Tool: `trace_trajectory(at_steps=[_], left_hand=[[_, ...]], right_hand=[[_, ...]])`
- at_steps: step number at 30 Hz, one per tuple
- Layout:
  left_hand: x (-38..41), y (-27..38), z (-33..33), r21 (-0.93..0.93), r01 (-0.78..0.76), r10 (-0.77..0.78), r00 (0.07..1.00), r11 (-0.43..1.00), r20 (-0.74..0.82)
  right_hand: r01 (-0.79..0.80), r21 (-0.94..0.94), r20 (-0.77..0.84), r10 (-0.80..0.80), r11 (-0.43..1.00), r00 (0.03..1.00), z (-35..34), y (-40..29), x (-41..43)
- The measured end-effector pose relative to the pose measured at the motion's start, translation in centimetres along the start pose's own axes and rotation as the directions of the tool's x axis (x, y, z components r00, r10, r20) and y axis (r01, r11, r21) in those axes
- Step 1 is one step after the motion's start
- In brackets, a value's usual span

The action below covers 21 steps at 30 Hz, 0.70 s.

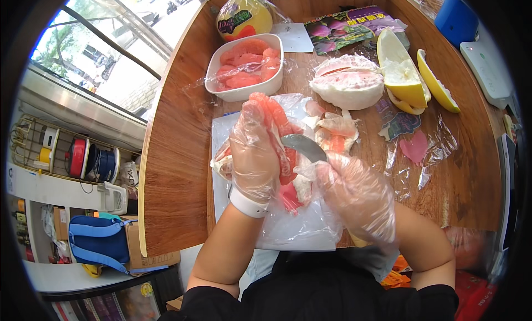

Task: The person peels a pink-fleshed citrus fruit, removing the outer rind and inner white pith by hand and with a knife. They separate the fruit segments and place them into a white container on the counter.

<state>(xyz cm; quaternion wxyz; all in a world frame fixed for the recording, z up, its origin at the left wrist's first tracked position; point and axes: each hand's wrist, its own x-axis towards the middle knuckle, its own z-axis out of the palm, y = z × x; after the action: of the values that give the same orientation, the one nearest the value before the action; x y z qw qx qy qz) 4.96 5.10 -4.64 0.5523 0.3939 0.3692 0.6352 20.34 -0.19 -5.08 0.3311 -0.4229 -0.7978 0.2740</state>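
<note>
My left hand (255,155), in a clear plastic glove, holds a piece of red pomelo flesh (272,113) upright above a white sheet. In my right hand (357,192), also gloved, is a small tool with a curved grey metal blade (305,145); its tip lies at the flesh, and its handle is hidden in the fist. Peeled membrane (337,132) lies just beyond the blade. Behind my left hand stands a white plastic bowl (268,86) with red pomelo segments (245,59). A partly opened pomelo with white pith (353,88) rests to the right of the bowl.
Thick yellow rind pieces (405,84) lie at the right, near crumpled clear film (442,142). A wrapped whole pomelo (249,15) sits behind the bowl, beside a white card (295,36) and a printed purple bag (345,28). Wooden side panels (178,155) edge the table.
</note>
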Motion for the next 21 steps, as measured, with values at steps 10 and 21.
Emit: trace_trajectory(at_steps=[10, 21], left_hand=[[-0.1, 0.2, -0.5, -0.141, 0.18, -0.169, 0.981, 0.973, 0.092], [-0.8, -0.7, 0.3, 0.165, -0.054, 0.032, 0.99, 0.985, 0.138]], right_hand=[[-0.694, 0.68, 0.577, 0.411, 0.238, 0.706, -1.9, 0.0, 1.7], [-0.153, 0.816, -0.12, 0.422, 0.557, 0.899, -1.9, -0.7, 2.0]])
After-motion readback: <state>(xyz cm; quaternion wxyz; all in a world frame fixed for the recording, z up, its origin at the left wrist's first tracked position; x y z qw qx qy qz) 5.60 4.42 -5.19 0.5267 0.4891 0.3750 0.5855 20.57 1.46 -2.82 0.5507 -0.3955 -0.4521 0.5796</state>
